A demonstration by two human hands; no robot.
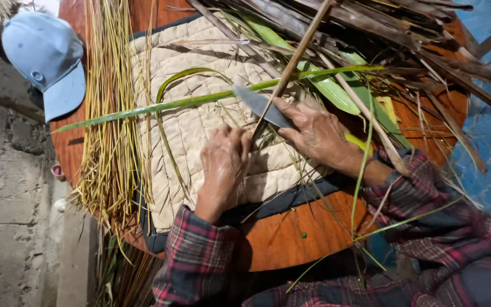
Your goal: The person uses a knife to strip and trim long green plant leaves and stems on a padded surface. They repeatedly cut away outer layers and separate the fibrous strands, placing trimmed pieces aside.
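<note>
A thin brown stalk (294, 59) slants from the upper right down to the middle of the quilted cream mat (200, 119), its lower end pinched between the two hands. The left hand (223, 162) lies palm down on the mat with its fingers (235, 137) curled together on the foot of the stalk. The right hand (316, 133) has its fingers (291, 111) closed around a knife (259, 105), whose grey blade points left and lies against the stalk just above the left hand. A long green leaf (200, 99) runs across the mat behind the blade. The mat rests on a round wooden table (308, 227). A bundle of yellow straw strips (112, 113) lies along the left of the mat, a pale blue cap (46, 59) beyond it, and dry brown stalks (404, 34) are heaped at the upper right. A grey concrete wall (7, 170) stands on the left
</note>
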